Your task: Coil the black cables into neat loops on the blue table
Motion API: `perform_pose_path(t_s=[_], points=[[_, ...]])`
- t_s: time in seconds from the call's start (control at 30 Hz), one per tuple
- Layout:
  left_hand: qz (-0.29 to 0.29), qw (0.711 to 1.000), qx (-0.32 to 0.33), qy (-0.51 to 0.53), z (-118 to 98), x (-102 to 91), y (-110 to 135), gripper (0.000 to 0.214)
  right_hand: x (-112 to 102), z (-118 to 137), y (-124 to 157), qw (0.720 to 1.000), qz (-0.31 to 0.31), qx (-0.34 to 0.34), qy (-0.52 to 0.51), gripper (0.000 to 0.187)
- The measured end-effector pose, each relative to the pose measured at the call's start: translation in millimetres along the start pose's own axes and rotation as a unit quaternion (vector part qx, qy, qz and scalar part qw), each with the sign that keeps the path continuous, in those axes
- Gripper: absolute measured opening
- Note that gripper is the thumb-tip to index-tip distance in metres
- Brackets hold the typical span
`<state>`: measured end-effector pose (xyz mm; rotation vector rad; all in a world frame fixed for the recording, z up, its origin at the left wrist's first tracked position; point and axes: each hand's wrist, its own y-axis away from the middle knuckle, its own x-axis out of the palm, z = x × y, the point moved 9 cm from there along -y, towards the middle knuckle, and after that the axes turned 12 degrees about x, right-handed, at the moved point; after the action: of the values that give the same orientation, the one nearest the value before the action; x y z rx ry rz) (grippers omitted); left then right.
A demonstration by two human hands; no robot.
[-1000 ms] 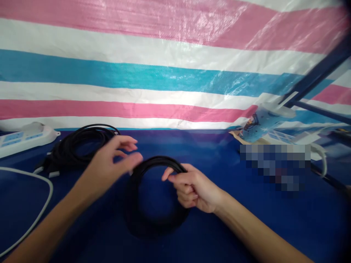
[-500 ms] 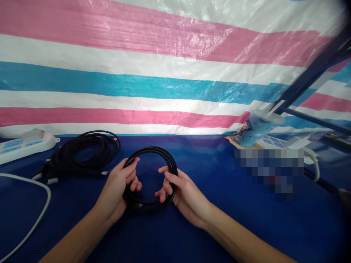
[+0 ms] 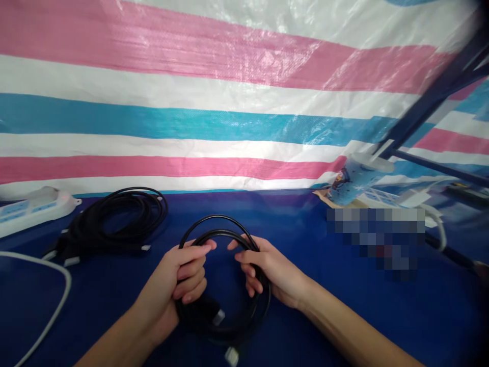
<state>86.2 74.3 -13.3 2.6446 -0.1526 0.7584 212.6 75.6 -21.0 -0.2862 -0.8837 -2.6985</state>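
A coiled black cable (image 3: 220, 233) is held between both hands, low in the middle of the view. My left hand (image 3: 189, 275) wraps its fingers round the left side of the coil. My right hand (image 3: 263, 267) grips the right side, thumb and fingers closed over the loops. One loop stands apart above the rest at the top. Inside the coil's lower left a connector (image 3: 218, 317) with a pale tip shows, and a second pale connector end (image 3: 231, 355) hangs below. The coil's lower part is dark and partly blurred.
Back left on the blue table (image 3: 305, 326) lies a pile of black cables (image 3: 114, 219), beside a white power strip (image 3: 38, 209). A white cord (image 3: 64, 285) curves at the left. Back right stands a blue patterned cup (image 3: 355, 178) with a straw, near a dark metal frame (image 3: 424, 107).
Both hands and the coil have come lower and a little to the right. One loop has separated at the top, and the connector ends now show at the bottom.
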Motion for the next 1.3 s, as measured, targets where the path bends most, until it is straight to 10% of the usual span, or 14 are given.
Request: perform_pose_path(t_s=[0.2, 0.57, 0.77, 1.1, 1.17, 1.3], points=[[-0.033, 0.993, 0.113, 0.016, -18.4, -14.1, -12.7, 0.007, 4.9, 3.1, -2.5, 0.995, -0.054, -0.059, -0.066, 0.024], [0.225, 0.974, -0.026, -0.026, -11.1, 25.9, 12.0, 0.046, -14.7, 6.0, 16.9, 0.996, 0.013, 0.087, 0.035, 0.029], [0.125, 0.981, -0.104, -0.107, 19.7, 12.5, 13.7, 0.033, 5.5, -6.0, 14.0, 0.988, 0.057, 0.085, 0.114, 0.030], [0.040, 0.995, 0.094, 0.020, -31.8, -1.1, 0.1, 0.011, 23.2, 23.9, 17.0, 0.972, 0.212, -0.048, -0.086, 0.056], [0.019, 0.992, 0.116, 0.036, -36.1, -5.1, -0.4, 0.009, 17.0, 26.5, 15.2, 0.985, 0.153, -0.070, -0.048, 0.056], [0.007, 0.985, 0.166, 0.055, -54.7, -9.5, 2.0, 0.005, -34.4, 46.8, 24.9, 0.962, -0.179, -0.202, 0.037, 0.031]])
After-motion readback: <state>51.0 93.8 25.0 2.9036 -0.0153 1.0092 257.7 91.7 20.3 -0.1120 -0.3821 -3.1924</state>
